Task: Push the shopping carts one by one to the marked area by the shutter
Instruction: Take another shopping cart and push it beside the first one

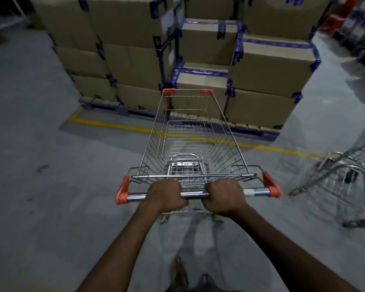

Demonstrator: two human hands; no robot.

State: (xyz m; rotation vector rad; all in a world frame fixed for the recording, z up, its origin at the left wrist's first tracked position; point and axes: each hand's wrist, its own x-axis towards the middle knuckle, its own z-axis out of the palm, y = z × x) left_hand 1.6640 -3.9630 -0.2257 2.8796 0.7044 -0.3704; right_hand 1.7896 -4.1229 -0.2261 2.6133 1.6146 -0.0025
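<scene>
Grey floor at left, with a yellow line painted on it. The line runs along the front of a dark pallet that carries stacked brown cardboard boxes sealed with blue tape. The shopping cart is centre frame, right in front of me on the floor, nose toward the boxes. Its wire basket holds nothing and the yellow line shows through the mesh. It has orange corner caps and a chrome handle bar. My left grip is clenched round the bar left of centre, knuckles up. My right grip is clenched round the bar right of centre, and a short bare stretch of bar lies between the two. A white band on the bar sits just beside my right grip. Both arms are stretched forward. My feet are low in frame, blurred. At far right a second cart stands apart from mine, cut off by the frame edge.
</scene>
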